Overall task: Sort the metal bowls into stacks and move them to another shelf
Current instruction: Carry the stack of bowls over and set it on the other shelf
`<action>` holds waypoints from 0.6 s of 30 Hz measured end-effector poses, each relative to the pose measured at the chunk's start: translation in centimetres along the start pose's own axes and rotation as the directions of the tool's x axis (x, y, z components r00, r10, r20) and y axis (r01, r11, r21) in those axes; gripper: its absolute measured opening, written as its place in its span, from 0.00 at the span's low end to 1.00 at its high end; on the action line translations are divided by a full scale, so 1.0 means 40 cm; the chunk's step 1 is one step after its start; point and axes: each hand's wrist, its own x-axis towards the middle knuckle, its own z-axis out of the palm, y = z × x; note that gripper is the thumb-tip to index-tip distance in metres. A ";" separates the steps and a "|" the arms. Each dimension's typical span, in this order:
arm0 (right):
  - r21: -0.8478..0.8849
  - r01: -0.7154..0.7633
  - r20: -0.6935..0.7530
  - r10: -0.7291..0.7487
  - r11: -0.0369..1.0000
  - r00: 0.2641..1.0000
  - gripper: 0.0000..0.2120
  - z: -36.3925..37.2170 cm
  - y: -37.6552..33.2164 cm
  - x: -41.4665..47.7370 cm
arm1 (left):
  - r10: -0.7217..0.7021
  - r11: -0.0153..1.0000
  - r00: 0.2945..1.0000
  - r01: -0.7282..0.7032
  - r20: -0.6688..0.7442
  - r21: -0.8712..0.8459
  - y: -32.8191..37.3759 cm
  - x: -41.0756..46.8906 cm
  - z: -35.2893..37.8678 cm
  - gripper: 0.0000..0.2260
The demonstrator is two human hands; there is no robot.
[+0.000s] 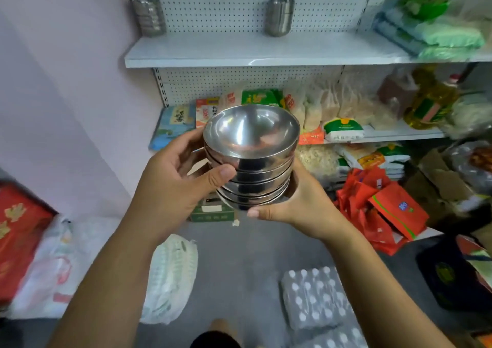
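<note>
Bowls [251,161] nested in one stack are being held in mid-air, below and in front of the white shelf [239,50]. The left hand [173,177] is gripping the stack's side, thumb curled against it, while the right hand [295,204] is cupping its base from beneath. A second bowl stack [149,17] and a third bowl stack [279,17] are lying sideways on that shelf.

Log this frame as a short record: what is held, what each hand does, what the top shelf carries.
held: stack of nested shiny metal bowls, in the air before the shelves
left hand: grips the stack's side, thumb in front
right hand: cups the stack's base
upper white shelf: carries far-left bowl stack and middle bowl stack
status: held stack not yet shelved
</note>
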 end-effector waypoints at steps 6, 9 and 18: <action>0.006 -0.006 0.012 0.006 1.000 1.000 0.47 -0.048 0.082 0.248 | -0.008 0.999 1.000 0.008 -0.005 0.048 -0.054 0.252 0.005 0.32; -0.001 -0.013 -0.004 0.013 1.000 1.000 0.48 -0.070 0.115 0.386 | 0.002 0.999 1.000 -0.002 0.008 0.036 -0.079 0.397 0.005 0.31; 0.012 0.047 -0.068 -0.046 0.999 0.997 0.50 -0.084 0.144 0.872 | 0.063 0.991 0.996 -0.070 0.065 0.117 -0.104 0.898 -0.088 0.27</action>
